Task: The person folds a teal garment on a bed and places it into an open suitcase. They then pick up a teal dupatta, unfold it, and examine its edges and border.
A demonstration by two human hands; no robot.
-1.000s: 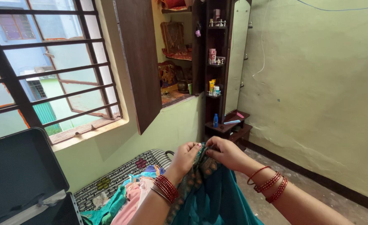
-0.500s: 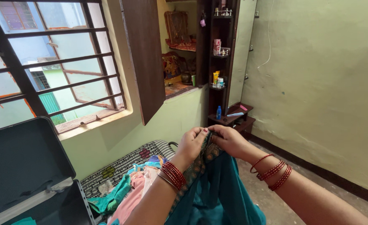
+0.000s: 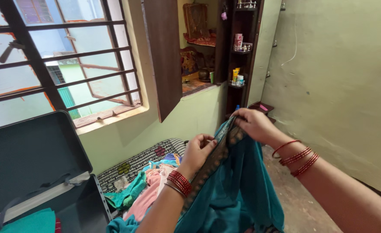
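A teal cloth (image 3: 238, 185) with a dark patterned border hangs between my two hands. My right hand (image 3: 255, 124) pinches the top edge of the border and holds it up, red bangles on that wrist. Lower and to the left, my left hand (image 3: 198, 152) grips the same border, also with red bangles on the wrist. The cloth drapes down over my lap toward the bottom of the view.
An open dark suitcase (image 3: 31, 159) stands at the left with teal fabric inside. Pink and teal clothes (image 3: 141, 192) lie on a patterned mat (image 3: 147, 157). A barred window (image 3: 61, 60), an open wooden shutter (image 3: 164, 56) and a dark shelf unit (image 3: 242, 56) line the green wall.
My right hand has lifted the border edge up and to the right, away from my left hand. The two hands are now apart along the border. The view has shifted right.
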